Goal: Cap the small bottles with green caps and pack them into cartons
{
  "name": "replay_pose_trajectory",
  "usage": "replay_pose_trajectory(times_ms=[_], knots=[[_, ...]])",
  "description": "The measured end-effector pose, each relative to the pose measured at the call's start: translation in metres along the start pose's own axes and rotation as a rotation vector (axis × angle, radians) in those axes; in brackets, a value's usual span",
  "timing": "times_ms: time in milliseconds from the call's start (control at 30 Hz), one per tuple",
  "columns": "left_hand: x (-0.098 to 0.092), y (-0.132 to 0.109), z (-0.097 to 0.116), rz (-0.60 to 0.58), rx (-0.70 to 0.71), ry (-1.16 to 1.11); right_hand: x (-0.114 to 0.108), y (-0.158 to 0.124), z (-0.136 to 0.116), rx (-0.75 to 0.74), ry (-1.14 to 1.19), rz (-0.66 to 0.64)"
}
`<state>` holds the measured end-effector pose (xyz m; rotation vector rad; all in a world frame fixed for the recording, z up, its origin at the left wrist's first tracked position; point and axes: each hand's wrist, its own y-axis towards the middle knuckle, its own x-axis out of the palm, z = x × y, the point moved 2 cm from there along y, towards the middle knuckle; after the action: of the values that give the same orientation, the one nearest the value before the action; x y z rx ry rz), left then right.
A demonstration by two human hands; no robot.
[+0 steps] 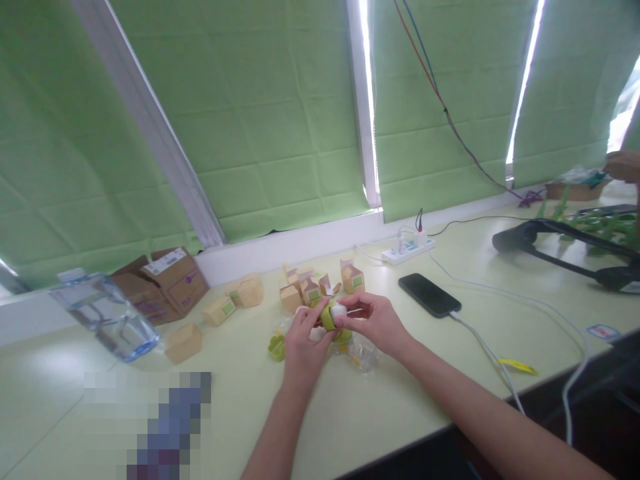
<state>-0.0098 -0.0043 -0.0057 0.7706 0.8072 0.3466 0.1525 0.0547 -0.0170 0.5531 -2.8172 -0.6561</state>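
My left hand (303,343) and my right hand (377,323) meet over the pale table (380,413), both closed round a small green and white object (331,313) held between the fingertips. Just under the hands lie a green piece (276,347) and crumpled clear wrapping (363,353). Behind them stand several small tan cartons with green labels (310,287), some with their flaps up.
A clear water bottle (107,313) lies at the left beside a brown cardboard box (167,280). A black phone (429,294) on a white cable lies at the right, near a white power strip (407,250). A black stand (565,250) and another person's hand (623,165) are far right.
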Motion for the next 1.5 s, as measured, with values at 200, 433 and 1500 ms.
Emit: replay_pose_trajectory(times_ms=[200, 433, 1500], knots=[[-0.001, 0.003, -0.003, -0.014, -0.052, -0.024, 0.002, -0.001, -0.006, -0.031, -0.084, 0.023], [0.003, 0.004, -0.007, -0.034, -0.268, -0.343, -0.001, -0.004, -0.018, -0.162, -0.250, 0.021], [-0.006, 0.006, 0.006, -0.036, -0.141, -0.037, 0.008, -0.010, -0.020, -0.535, -0.614, -0.050]])
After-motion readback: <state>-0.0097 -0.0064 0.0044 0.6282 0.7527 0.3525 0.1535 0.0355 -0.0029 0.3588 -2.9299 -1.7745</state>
